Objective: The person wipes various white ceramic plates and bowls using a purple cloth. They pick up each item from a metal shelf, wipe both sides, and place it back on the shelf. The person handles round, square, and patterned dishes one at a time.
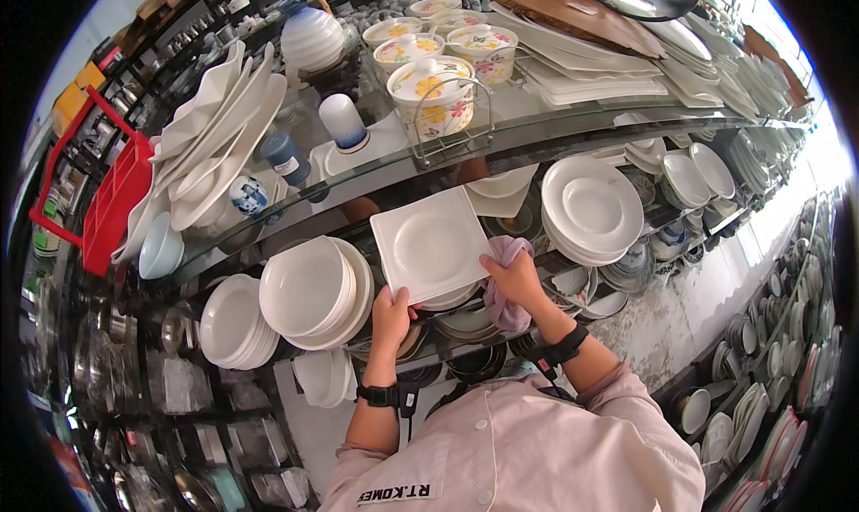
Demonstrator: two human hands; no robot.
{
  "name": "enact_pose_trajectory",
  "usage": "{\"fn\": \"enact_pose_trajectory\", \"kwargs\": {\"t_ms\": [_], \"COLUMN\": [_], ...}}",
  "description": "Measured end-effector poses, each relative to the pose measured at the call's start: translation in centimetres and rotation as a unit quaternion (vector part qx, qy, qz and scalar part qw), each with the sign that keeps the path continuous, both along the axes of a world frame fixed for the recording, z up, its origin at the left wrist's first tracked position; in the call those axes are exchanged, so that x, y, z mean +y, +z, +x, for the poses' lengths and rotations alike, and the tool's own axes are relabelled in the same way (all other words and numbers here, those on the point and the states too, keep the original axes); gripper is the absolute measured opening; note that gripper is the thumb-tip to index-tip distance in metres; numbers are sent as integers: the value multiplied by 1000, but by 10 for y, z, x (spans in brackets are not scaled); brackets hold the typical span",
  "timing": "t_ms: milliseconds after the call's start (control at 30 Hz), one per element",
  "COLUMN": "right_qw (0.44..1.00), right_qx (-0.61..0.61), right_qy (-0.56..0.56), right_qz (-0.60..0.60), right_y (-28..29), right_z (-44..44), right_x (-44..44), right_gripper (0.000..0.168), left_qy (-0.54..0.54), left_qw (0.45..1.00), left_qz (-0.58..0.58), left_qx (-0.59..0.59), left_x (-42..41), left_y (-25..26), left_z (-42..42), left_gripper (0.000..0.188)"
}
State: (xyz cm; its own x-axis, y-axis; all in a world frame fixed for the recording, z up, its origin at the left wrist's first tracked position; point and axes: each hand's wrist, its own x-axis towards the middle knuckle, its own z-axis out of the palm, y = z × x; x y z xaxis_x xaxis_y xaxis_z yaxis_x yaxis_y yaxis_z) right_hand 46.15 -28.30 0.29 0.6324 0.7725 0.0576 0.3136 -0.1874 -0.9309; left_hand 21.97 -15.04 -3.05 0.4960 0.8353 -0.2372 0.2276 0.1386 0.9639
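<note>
A square white plate (433,247) with a round well is held tilted in front of me, at the edge of a glass shelf. My left hand (390,321) grips its lower left corner, thumb on the upper face. At the right edge, my right hand (515,274) pinches the plate with a pinkish-purple cloth (504,311) bunched in its grasp. Left of the plate is a stack of round white bowls (305,287). On its right stands a stack of round white plates (592,207). Part of a white dish (500,183) shows behind the held plate.
On the upper glass shelf (537,124) stand flower-patterned lidded pots (429,93) in a wire rack, a blue-and-white jug (309,36) and leaning white platters (221,136). A red carrier (111,197) hangs at the left. More dish racks (772,351) line the right, beyond a floor strip.
</note>
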Motion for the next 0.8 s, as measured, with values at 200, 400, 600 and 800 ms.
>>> {"fn": "enact_pose_trajectory", "kwargs": {"t_ms": [200,400,600,800], "right_qw": [996,993,979,938], "right_qx": [-33,-18,-11,-78], "right_qy": [-30,-81,-172,-284], "right_qz": [75,83,113,184], "right_y": [-10,21,47,56], "right_z": [9,13,29,100], "right_x": [-12,-42,-96,-156], "right_gripper": [33,35,37,39], "left_qy": [129,26,-86,-161], "left_qw": [958,978,981,977], "left_qz": [209,207,144,67], "left_qx": [147,10,-101,-124], "left_x": [-20,-32,-55,-86], "left_y": [27,72,84,70], "left_z": [-8,5,69,143], "left_gripper": [40,20,10,24]}}
